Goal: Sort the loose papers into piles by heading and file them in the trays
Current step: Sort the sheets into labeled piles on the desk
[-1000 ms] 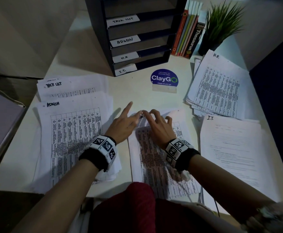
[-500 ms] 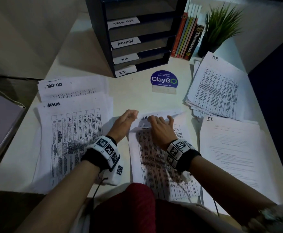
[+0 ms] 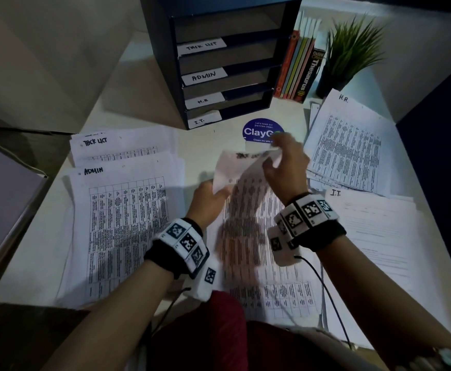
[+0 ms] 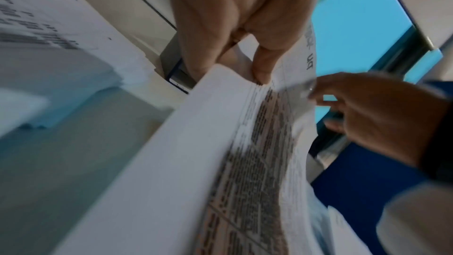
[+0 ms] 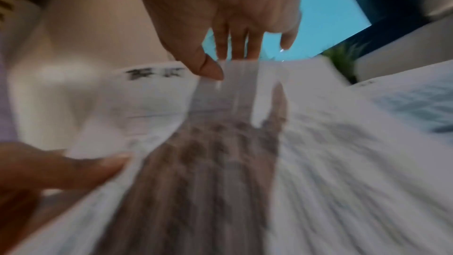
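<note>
Where half a second earlier our hands pressed flat on the middle stack, our left hand (image 3: 210, 203) and right hand (image 3: 283, 163) now each pinched a lifted sheet (image 3: 241, 180) above the desk (image 3: 205, 137), probably bound for the task-list pile (image 3: 122, 148).

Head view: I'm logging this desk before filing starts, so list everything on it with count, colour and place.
Filing tray unit: one, dark blue, four labelled slots, back centre.
TASK LIST pile: one, white, back left.
ADMIN pile: one, white, front left.
H.R. pile: one, white, back right.
I.T. pile: one, white, front right.
Unsorted stack: one, white, front centre.
Lifted sheet: one, white, above that stack.
Round sticker: one, blue, before the trays.
Books: several, mixed colours, right of trays.
Potted plant: one, green, back right.
Left hand: holds the sheet's left edge.
Right hand: pinches its top edge.
</note>
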